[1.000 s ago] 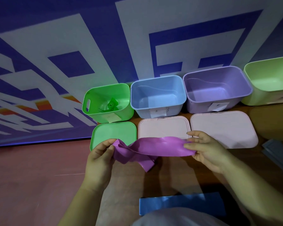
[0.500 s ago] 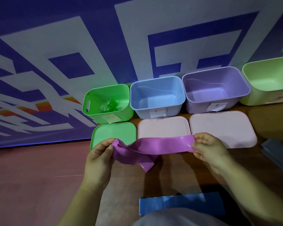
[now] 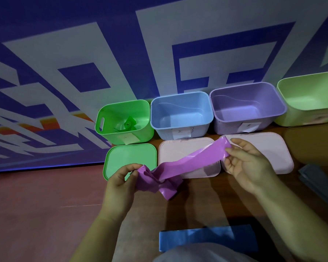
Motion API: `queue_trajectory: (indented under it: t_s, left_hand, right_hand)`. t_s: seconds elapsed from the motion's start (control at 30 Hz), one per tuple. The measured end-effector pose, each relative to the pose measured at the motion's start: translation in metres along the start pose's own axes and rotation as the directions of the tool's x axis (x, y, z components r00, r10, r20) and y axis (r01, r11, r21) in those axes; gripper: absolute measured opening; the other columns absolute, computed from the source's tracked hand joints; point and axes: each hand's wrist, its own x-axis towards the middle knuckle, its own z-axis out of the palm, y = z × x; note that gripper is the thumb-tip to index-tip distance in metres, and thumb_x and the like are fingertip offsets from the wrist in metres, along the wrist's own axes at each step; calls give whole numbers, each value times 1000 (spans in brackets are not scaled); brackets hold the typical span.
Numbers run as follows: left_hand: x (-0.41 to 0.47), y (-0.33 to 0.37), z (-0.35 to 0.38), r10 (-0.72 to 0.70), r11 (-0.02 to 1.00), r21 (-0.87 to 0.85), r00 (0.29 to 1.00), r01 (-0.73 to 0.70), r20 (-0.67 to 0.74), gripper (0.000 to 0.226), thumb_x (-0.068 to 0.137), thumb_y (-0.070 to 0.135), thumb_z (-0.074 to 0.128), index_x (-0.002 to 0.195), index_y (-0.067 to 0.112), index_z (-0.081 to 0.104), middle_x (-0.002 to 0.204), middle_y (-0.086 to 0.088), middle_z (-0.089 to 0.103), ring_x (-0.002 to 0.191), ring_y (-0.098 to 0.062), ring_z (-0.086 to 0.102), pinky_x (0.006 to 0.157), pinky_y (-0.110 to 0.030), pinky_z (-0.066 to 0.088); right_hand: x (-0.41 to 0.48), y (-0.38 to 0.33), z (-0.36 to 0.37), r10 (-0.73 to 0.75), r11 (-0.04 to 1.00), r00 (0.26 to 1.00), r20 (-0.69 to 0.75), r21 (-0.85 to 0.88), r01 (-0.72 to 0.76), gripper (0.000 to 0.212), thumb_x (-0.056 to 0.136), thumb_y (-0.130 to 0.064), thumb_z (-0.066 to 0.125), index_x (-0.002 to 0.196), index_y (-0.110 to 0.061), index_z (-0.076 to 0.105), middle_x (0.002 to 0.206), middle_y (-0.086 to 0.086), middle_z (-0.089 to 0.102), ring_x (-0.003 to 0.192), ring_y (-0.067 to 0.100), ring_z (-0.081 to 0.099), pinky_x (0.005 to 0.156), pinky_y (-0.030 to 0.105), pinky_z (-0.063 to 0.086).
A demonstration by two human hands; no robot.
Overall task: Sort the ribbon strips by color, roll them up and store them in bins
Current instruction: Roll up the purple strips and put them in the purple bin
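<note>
Purple ribbon strip (image 3: 189, 163) stretches glossy between pinching hands, bunched at left hand (image 3: 119, 178), flat at right hand (image 3: 248, 165).

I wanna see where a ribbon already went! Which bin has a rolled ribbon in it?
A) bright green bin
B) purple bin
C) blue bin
A: a rolled green ribbon lies inside the bright green bin, while the blue bin and purple bin show only bare bottoms.

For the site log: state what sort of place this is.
Likely a staged sorting station, not a home: a green bin, blue bin and purple bin, paper-labelled, lined along a printed blue-and-white banner, lids laid in front on a wooden table.
</note>
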Motion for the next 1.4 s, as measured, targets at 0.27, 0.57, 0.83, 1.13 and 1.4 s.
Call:
queue_trajectory:
  t_s: [0.27, 0.57, 0.83, 1.13, 1.4]
  left_hand:
    - [7, -10, -5, 24, 980, 200, 999, -19, -21, 34, 96, 8, 57, 87, 34, 76, 88, 11, 74, 84, -18, 67, 79, -49, 58]
    - [6, -14, -7, 78, 982, 177, 993, -61, -87, 31, 92, 13, 66, 118, 29, 67, 109, 11, 70, 93, -6, 67, 84, -35, 57]
    - [0, -11, -9, 24, 1000, 5, 998, -24, -52, 24, 93, 7, 63, 111, 21, 67, 92, -14, 73, 76, -16, 65, 71, -38, 52]
    - [-12, 14, -1, 134, 989, -74, 990, -130, 49, 18, 87, -7, 64, 98, 8, 66, 77, -5, 68, 68, -9, 63, 63, -16, 52]
    - [-28, 49, 15, 283, 958, -88, 941, -271, 185, 21, 82, -13, 66, 89, 7, 66, 75, 4, 71, 71, -6, 64, 68, -15, 52]
  right_hand:
    - [-6, -21, 20, -104, 991, 994, 22, -78, 106, 31, 91, 7, 54, 93, -23, 60, 81, -5, 65, 65, 6, 57, 60, 19, 39]
    - [-4, -34, 42, -163, 954, 984, 74, -241, 176, 25, 89, 4, 62, 95, -20, 63, 88, 0, 68, 69, 11, 55, 64, 22, 40]
    - [7, -50, 59, -226, 848, 971, 82, -474, 237, 22, 85, -1, 71, 95, -20, 66, 94, 10, 73, 78, 20, 59, 64, 27, 45]
    - [-7, -47, 62, -185, 605, 964, 193, -750, 267, 20, 80, -3, 77, 92, -16, 69, 84, 1, 76, 74, 12, 69, 67, 24, 55]
    - [-22, -49, 65, -244, 460, 923, 297, -803, 380, 20, 76, -8, 82, 85, -22, 70, 81, -1, 74, 71, 7, 67, 73, 22, 54]
